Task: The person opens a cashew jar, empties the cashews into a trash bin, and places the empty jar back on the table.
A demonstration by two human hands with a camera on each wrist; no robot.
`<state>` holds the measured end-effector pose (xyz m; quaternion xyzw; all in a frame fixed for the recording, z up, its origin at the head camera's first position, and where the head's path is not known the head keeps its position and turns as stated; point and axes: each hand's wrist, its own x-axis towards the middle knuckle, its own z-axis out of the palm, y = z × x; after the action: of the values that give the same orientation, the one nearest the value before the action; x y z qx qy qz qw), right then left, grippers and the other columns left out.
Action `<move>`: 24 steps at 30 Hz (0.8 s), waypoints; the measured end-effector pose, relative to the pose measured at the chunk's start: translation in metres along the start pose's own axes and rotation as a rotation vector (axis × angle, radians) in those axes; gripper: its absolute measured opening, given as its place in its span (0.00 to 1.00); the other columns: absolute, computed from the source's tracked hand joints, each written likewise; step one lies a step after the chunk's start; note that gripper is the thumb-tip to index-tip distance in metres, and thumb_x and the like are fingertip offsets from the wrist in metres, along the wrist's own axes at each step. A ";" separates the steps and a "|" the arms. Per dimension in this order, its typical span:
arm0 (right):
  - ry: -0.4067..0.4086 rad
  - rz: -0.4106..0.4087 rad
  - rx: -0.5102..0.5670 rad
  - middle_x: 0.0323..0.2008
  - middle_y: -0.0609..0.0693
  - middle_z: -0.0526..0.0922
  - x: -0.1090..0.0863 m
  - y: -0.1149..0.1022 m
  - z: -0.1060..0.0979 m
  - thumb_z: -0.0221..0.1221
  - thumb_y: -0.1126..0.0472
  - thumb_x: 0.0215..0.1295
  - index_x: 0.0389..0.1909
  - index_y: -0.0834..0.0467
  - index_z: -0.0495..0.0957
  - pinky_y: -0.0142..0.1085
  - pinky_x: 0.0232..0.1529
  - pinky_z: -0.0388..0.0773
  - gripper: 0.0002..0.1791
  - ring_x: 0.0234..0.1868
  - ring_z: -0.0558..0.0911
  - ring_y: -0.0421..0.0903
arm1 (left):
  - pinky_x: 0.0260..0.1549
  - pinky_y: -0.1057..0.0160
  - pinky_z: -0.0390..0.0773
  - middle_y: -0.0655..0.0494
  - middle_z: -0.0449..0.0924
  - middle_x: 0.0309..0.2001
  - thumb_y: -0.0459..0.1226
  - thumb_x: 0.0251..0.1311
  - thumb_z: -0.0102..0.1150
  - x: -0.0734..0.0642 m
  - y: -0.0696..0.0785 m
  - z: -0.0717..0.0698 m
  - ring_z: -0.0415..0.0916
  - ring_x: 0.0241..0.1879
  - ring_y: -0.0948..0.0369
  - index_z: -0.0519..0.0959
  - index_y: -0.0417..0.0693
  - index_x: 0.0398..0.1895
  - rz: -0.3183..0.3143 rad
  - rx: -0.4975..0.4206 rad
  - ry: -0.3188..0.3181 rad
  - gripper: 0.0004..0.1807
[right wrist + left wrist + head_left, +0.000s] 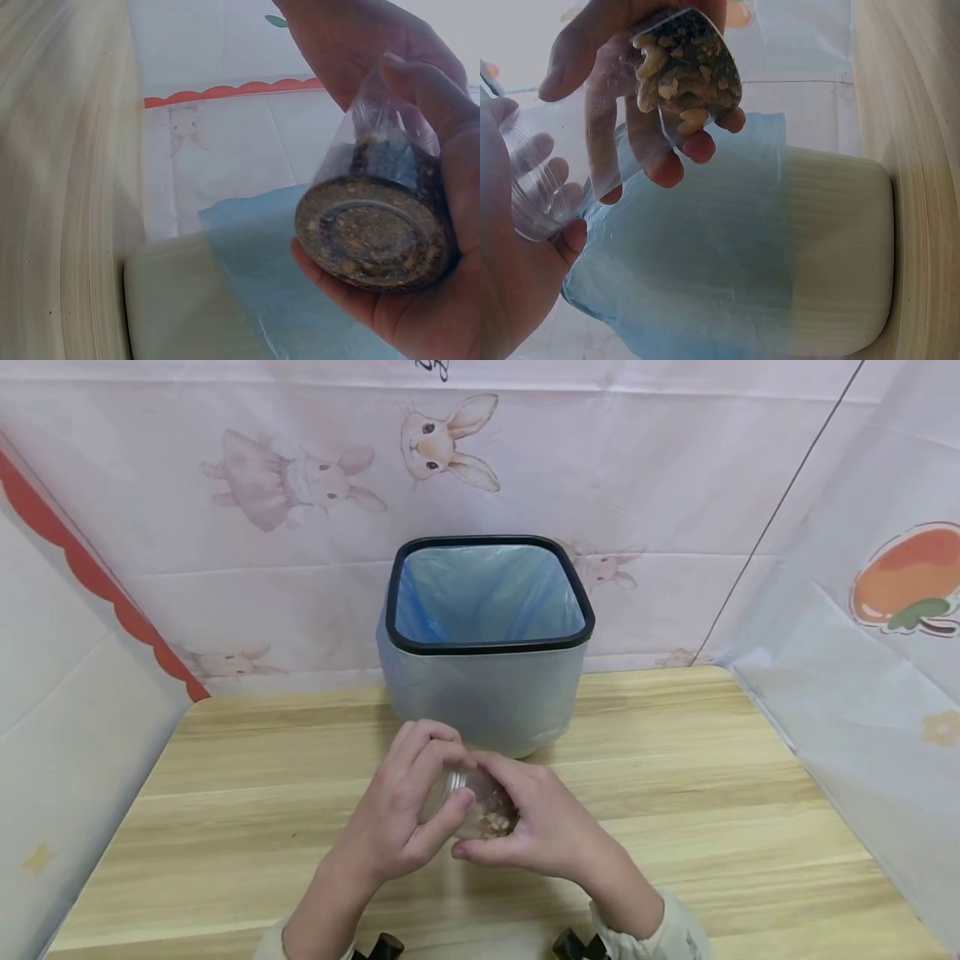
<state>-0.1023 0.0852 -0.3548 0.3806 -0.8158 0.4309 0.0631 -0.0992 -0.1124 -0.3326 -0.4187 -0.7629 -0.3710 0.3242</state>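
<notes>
Between my hands, in front of the bin, is a clear plastic jar [486,797] lying tilted. Pale nut pieces [656,64] and darker crumbs gather toward its base, seen through the wall in the left wrist view. My left hand [401,802] grips the jar at its ridged mouth end; whether a lid is on it I cannot tell. Wrapped around the body near the base is my right hand [551,827]. The right wrist view shows the round jar bottom [367,232], brown with crumbs.
Behind the hands, a pale bin [480,693] with a black rim [491,648] and a blue bag liner [487,585] stands on the wooden table [262,827]. A rabbit-printed backdrop [637,468] rises behind it, with side panels left and right. Dark wrist gear [387,945] shows at the lower edge.
</notes>
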 end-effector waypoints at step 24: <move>0.176 -0.015 -0.198 0.53 0.42 0.83 0.000 -0.002 0.015 0.74 0.38 0.47 0.62 0.50 0.74 0.31 0.45 0.81 0.41 0.48 0.83 0.36 | 0.46 0.61 0.67 0.56 0.72 0.46 0.41 0.73 0.43 -0.002 0.006 -0.001 0.66 0.46 0.58 0.76 0.49 0.45 -0.149 0.006 -0.011 0.11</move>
<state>-0.0976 0.0734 -0.3628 0.3393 -0.8427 0.3797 0.1748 -0.0925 -0.1116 -0.3323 -0.3616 -0.7948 -0.3895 0.2928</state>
